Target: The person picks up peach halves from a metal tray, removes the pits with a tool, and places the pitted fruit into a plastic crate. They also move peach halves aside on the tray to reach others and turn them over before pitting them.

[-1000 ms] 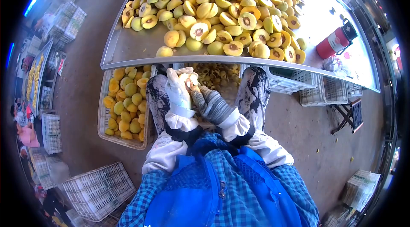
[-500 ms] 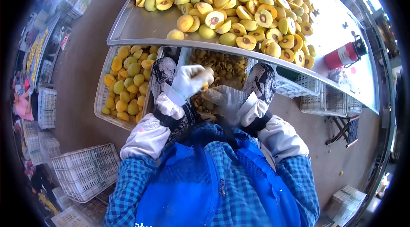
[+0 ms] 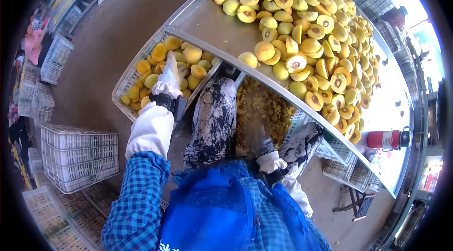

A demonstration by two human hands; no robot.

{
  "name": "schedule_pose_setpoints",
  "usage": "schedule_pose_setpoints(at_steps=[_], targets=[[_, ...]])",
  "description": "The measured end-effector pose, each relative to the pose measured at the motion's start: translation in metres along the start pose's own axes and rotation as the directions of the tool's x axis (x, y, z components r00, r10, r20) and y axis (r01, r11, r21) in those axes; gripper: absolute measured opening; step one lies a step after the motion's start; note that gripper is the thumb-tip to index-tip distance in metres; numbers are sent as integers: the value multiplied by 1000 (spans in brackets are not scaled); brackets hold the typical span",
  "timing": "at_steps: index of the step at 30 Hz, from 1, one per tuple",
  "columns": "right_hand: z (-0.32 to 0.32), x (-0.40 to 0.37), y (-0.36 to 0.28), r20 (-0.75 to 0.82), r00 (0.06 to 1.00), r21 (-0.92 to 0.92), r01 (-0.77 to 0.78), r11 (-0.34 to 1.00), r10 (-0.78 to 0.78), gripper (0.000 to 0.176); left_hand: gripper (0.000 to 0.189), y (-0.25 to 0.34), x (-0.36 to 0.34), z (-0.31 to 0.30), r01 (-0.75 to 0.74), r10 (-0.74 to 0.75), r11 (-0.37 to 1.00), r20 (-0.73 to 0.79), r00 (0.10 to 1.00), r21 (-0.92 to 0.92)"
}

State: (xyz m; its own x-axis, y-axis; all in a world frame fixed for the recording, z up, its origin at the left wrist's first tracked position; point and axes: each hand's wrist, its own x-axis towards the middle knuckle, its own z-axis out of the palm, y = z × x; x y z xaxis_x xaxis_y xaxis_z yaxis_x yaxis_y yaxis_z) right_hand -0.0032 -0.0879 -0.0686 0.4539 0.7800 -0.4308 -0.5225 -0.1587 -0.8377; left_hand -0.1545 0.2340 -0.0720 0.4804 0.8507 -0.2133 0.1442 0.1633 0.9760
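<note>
My left hand (image 3: 171,68), in a white glove, reaches over the left crate (image 3: 123,72) of yellow-green fruit (image 3: 193,54). It lies against the fruit; its fingers are blurred and partly hidden. Over the lower container of small brown-yellow fruit pieces (image 3: 267,104), between the knees, is my right hand (image 3: 262,141) in a grey glove, smeared by motion. Whether it holds anything cannot be seen. Above both hands, halved fruit with brown pits (image 3: 296,63) is heaped on the metal table (image 3: 198,27).
A red bottle (image 3: 383,139) stands on the table's right part. White crates (image 3: 80,159) are stacked at the lower left. A folding stool (image 3: 355,204) is on the floor at the lower right. The metal table edge runs diagonally above the knees.
The view has turned. My left hand has moved from the middle, beside my right hand, out to the left crate. My right hand stays near the lower container, now more blurred.
</note>
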Motion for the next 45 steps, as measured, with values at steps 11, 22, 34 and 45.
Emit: schedule_pose_setpoints(at_steps=[11,22,34,45], targets=[[-18,-4,28,-186,980,-485,-36,874,-63,29,51,172,18,157,-725,390,474,619,682,500],[-39,-22,-10,-153,916,-193,340,920,-370,16,59,130,11,190,-117,151,988,654,741,-96],[-16,-31,-63,25,704,-740,490,461,-709,23,49,65,-114,227,216,72,808,456,887,-548],[-6,-40,-47,241,692,-918,389,71,-680,39,38,40,-145,234,-79,219,836,198,955,-543]])
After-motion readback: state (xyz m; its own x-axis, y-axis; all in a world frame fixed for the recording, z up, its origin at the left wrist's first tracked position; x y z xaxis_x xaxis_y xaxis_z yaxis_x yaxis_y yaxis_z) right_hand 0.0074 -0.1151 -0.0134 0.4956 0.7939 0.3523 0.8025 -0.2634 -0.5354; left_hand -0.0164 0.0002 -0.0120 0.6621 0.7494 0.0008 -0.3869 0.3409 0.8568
